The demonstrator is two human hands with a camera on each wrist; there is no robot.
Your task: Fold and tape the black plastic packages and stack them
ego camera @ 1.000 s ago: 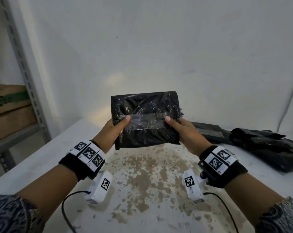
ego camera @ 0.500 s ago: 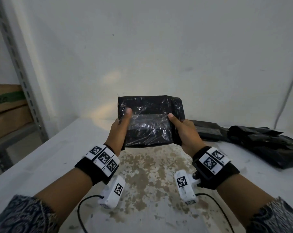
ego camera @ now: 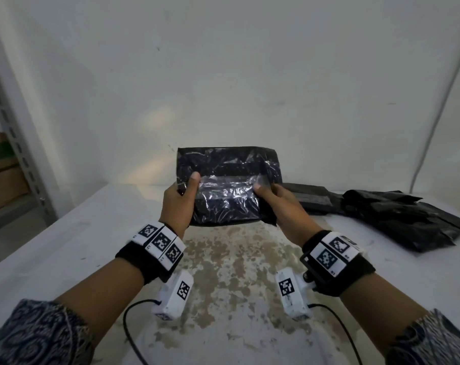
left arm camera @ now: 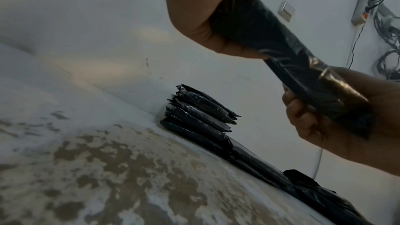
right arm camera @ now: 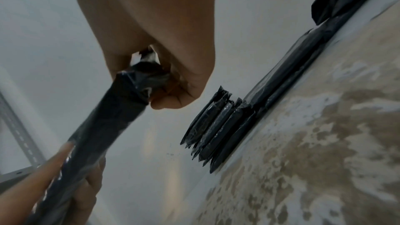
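Observation:
A folded black plastic package (ego camera: 227, 185) with a strip of clear tape across it is held up above the table, facing me. My left hand (ego camera: 180, 200) grips its left edge, thumb on the front. My right hand (ego camera: 279, 204) grips its right edge, thumb pressing the tape's end. In the left wrist view the package (left arm camera: 288, 54) runs edge-on between both hands. In the right wrist view the package (right arm camera: 103, 126) is likewise seen edge-on. A stack of taped packages (left arm camera: 201, 112) lies against the wall behind it, hidden in the head view; the same stack (right arm camera: 216, 126) shows in the right wrist view.
A heap of loose black packages (ego camera: 397, 214) lies on the white table (ego camera: 65, 238) at the right, by the wall. A worn brown patch (ego camera: 231, 272) covers the table's middle. A metal shelf post (ego camera: 20, 154) with boxes stands at the left. Cables and a power strip (left arm camera: 365, 4) hang on the wall.
Both hands have carried the package lower and farther away, toward the wall. My left thumb slid up along the package's left side; the grip otherwise stays the same.

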